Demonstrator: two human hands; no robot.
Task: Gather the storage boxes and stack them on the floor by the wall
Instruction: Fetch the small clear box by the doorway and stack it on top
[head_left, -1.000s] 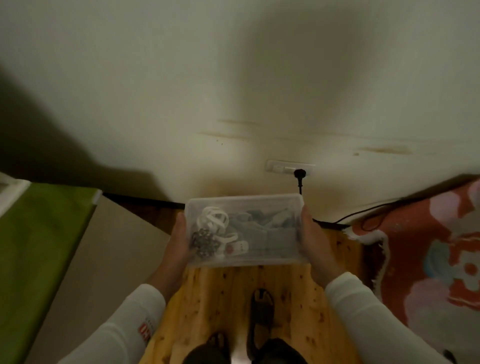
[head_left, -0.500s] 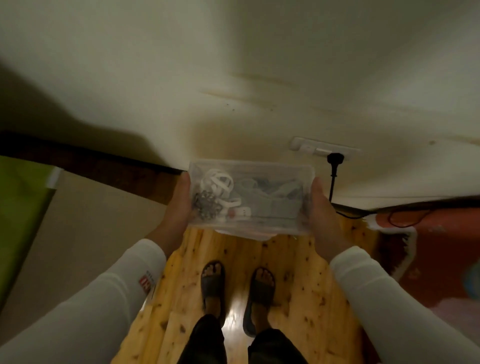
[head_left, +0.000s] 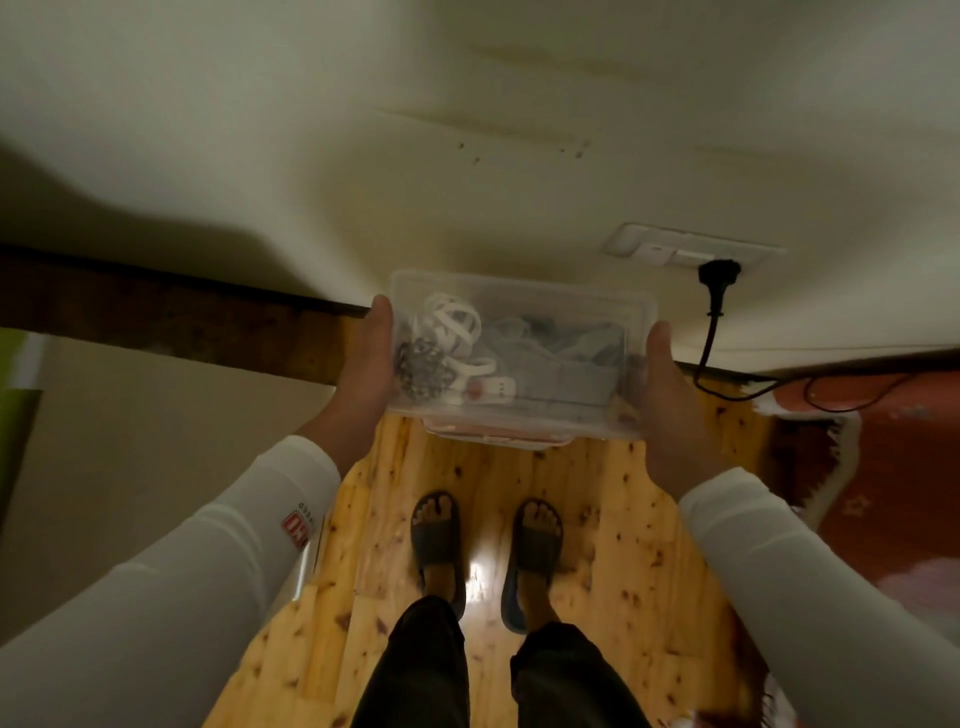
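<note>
I hold a clear plastic storage box (head_left: 550, 312) in front of me, close to the cream wall (head_left: 363, 156) and above the wooden floor (head_left: 597, 509). Inside it lie white cables, a dark tangled item and grey pieces. My left hand (head_left: 366, 364) grips its left end. My right hand (head_left: 665, 384) grips its right end. A second lidded box edge (head_left: 493, 434) shows just beneath the clear box; whether the two touch I cannot tell.
A wall socket (head_left: 691, 249) with a black plug and cable (head_left: 709, 332) sits right of the box. A red patterned rug (head_left: 893, 467) lies at the right. A beige surface (head_left: 145, 441) and a green edge lie left. My sandalled feet (head_left: 488, 545) stand below.
The box has moved forward and down toward the base of the wall, and my view has tilted down, so my feet and more floor show.
</note>
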